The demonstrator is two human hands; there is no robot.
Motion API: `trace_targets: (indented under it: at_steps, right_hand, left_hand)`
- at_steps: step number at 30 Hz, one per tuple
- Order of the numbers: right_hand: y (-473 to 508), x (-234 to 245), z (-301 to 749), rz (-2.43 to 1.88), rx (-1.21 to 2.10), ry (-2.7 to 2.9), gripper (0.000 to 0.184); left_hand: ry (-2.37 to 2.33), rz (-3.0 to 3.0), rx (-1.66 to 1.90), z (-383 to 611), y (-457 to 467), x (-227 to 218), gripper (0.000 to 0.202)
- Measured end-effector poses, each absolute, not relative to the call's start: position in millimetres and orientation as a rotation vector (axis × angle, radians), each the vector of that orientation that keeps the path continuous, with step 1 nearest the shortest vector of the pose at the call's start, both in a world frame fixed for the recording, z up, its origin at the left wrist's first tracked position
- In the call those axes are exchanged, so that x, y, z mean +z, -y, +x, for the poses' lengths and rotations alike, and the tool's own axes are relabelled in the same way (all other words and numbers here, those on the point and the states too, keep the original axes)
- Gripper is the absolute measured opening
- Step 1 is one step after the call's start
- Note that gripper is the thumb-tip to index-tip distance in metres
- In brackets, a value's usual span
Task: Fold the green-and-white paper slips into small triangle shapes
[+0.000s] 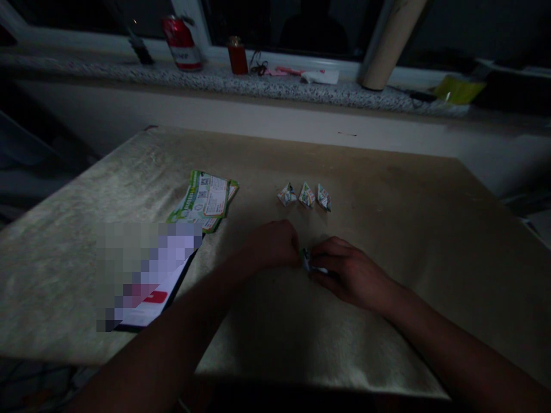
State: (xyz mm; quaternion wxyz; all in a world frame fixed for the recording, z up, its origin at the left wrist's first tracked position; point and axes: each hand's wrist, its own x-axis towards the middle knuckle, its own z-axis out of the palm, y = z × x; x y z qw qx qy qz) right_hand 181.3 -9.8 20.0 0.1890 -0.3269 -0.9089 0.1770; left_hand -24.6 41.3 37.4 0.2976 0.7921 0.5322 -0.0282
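Observation:
My left hand [274, 244] and my right hand [346, 269] meet near the middle of the table [387, 241], both pinched on a small folded piece of paper [307, 263] that shows between the fingertips. Just beyond the hands, three small folded paper shapes [306, 195] stand in a row. A few green and white printed slips [205, 201] lie to the left of the hands.
A dark flat item with a blurred-out face [146, 281] lies at the front left. On the stone sill behind stand a red can [181, 43], a small red container [237, 55], a cardboard roll [390, 40] and a yellow object [458, 89]. The room is dim.

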Motion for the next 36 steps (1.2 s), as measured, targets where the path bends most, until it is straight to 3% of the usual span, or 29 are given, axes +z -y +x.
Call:
trace_targets:
  at_steps: [4, 22, 30, 36]
  right_hand:
    - [9, 19, 181, -0.899, 0.500, 2.548, 0.015]
    - [9, 18, 183, -0.927, 0.503, 2.530, 0.015]
    - [3, 15, 195, -0.879, 0.648, 2.353, 0.027]
    - [-5, 19, 217, -1.030, 0.556, 2.260, 0.025]
  left_hand:
    - [-1.423, 2.107, -0.072, -24, -41, 39, 0.030]
    - [-1.427, 2.051, -0.015, -36, -44, 42, 0.013]
    - [-1.320, 2.030, 0.240, -47, -37, 31, 0.018]
    - [-1.303, 2.039, 0.472, -37, -26, 27, 0.018]
